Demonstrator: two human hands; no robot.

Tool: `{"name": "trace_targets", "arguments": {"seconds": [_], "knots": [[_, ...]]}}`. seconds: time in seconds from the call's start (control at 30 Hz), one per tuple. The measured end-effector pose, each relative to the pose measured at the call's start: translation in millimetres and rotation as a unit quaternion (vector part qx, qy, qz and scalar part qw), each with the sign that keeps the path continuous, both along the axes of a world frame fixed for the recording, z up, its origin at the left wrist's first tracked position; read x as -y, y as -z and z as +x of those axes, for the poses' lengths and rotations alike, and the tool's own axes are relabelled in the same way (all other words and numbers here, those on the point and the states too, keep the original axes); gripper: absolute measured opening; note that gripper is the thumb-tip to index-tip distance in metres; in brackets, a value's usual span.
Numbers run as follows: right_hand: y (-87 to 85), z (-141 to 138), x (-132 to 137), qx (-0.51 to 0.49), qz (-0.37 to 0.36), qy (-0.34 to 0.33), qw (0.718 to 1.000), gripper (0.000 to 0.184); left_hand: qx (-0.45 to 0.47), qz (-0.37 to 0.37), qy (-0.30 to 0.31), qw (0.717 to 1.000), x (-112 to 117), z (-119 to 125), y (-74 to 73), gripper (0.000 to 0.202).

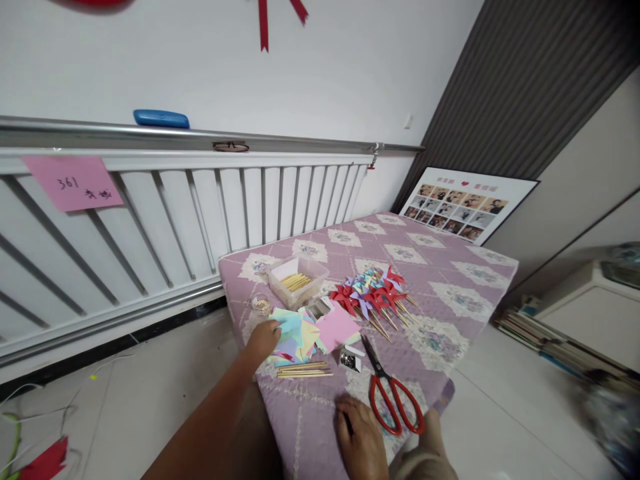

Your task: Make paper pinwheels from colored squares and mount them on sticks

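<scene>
My left hand reaches onto a loose pile of coloured paper squares on the purple quilted table; its fingers curl onto a light blue sheet at the pile's left edge. My right hand rests near the table's front edge, fingers bent, just left of the red-handled scissors. Whether it holds anything is unclear. A few wooden sticks lie between the two hands. A pink square tops the pile on its right side.
A heap of finished paper pinwheels on sticks lies mid-table. A clear box of sticks and a small clear cup stand at the back left. A white radiator runs behind. A framed photo collage leans far right.
</scene>
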State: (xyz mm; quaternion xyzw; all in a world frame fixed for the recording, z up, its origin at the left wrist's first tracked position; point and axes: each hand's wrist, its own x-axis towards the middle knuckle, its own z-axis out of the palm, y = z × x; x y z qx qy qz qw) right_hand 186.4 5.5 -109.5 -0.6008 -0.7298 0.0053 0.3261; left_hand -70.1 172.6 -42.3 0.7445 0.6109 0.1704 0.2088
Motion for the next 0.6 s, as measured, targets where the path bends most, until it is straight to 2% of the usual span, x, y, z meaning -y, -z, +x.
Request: {"name": "trace_targets", "arguments": {"seconds": [0.3, 0.6], "knots": [[2.8, 1, -2, -0.002, 0.024, -0.005, 1.0, 0.014, 0.011, -0.017, -0.021, 1.0, -20, -10, -12.2, 0.024], [-0.5, 1, -1, 0.0, 0.034, -0.001, 0.999, 0.018, 0.01, -0.002, -0.079, 0.997, -24, -14, -11.1, 0.02]]}}
